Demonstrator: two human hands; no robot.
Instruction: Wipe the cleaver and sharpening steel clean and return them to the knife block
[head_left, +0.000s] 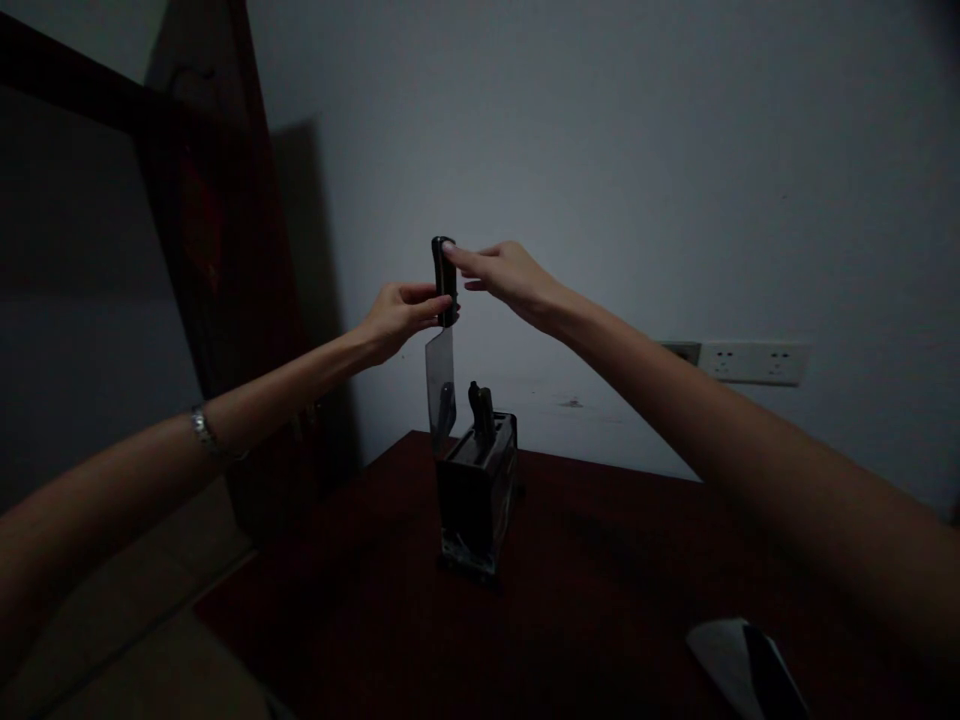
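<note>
- Big knife (440, 370) points down by the near end of the knife block (463, 500).
- Left hand (394, 318) pinches its handle low, maybe so it hangs straight.
- Right hand (517, 280), half open, touches its top; can't tell if it grips.
- Worktop (592, 590): under the block.

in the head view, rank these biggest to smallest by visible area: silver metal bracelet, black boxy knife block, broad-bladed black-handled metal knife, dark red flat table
1. Dark red flat table
2. Black boxy knife block
3. Broad-bladed black-handled metal knife
4. Silver metal bracelet
</note>
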